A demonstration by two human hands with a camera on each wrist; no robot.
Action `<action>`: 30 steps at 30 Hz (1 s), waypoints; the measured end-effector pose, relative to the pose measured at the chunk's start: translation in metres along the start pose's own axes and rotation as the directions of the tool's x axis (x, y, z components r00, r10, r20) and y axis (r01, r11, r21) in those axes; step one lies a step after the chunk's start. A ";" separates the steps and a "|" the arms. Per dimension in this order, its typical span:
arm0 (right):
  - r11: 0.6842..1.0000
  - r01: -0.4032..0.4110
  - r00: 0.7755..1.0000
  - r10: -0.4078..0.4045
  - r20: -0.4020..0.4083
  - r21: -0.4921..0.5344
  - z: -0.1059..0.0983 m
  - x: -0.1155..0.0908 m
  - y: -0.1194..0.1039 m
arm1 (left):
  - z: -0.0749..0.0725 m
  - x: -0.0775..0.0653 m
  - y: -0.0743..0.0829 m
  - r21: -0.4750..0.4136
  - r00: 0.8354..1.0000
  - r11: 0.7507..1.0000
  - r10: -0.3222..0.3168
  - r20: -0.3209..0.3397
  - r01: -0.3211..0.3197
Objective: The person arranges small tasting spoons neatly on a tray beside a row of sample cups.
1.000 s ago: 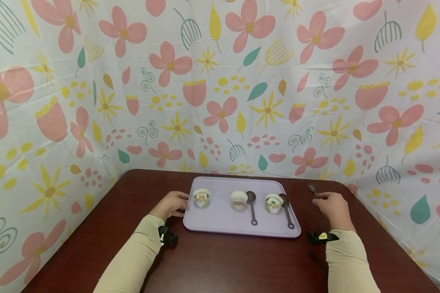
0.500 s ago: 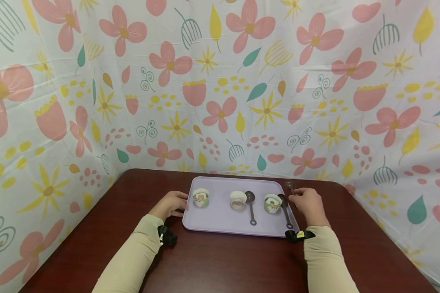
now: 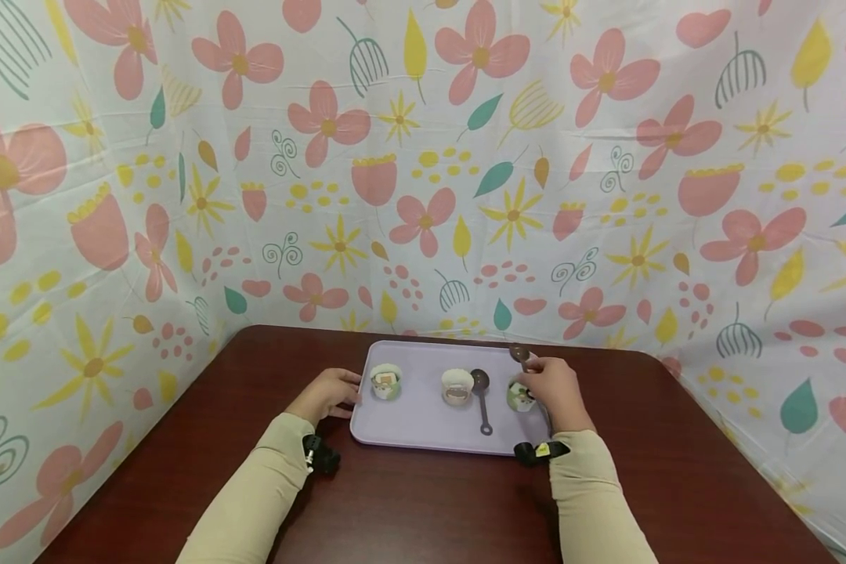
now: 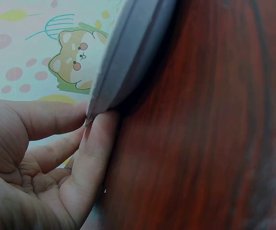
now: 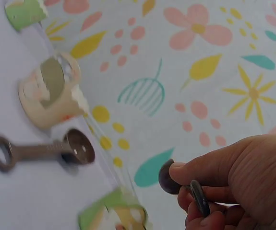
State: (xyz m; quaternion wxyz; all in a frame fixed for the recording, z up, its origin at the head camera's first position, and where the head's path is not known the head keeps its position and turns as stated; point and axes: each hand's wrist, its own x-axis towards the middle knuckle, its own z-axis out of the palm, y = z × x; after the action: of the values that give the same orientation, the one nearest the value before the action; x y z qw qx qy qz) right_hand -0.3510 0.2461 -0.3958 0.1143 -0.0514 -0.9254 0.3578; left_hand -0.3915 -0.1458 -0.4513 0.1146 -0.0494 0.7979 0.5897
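Observation:
My left hand [image 3: 324, 393] pinches the left rim of a pale lilac tray [image 3: 416, 432]; the left wrist view shows thumb and fingers meeting at the tray edge [image 4: 128, 57]. In my right hand [image 3: 560, 395] is a brown measuring spoon [image 3: 519, 353], held by its handle above the tray's right side, its bowl [image 5: 166, 178] pointing away. Below that hand stands a green-and-white paper cup [image 3: 518, 398], partly covered. Another brown measuring spoon [image 3: 484, 407] lies beside the middle beige cup [image 3: 457, 389]. The spoon by the right cup is hidden behind my hand.
A third small printed cup [image 3: 385, 383] stands at the tray's left. The tray rests on a dark reddish-brown wooden table [image 3: 423, 501]. A flower-patterned cloth [image 3: 423, 157] hangs behind the table and along its sides.
My right hand has moved left with the measuring spoon, from the table right of the tray to over its right side. My left hand stays at the tray's rim.

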 end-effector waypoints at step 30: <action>0.992 0.087 0.995 -0.091 0.042 0.095 0.081 -0.023 -0.096 | -0.002 0.000 0.001 -0.031 1.000 1.000 0.000 0.029 0.001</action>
State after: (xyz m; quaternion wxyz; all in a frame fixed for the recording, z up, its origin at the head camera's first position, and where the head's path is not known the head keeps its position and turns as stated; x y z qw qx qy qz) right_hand -0.3506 0.1185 -0.3935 0.1107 0.0036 -0.9115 0.3961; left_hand -0.3923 -0.1476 -0.4502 0.1256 -0.0426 0.7869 0.6026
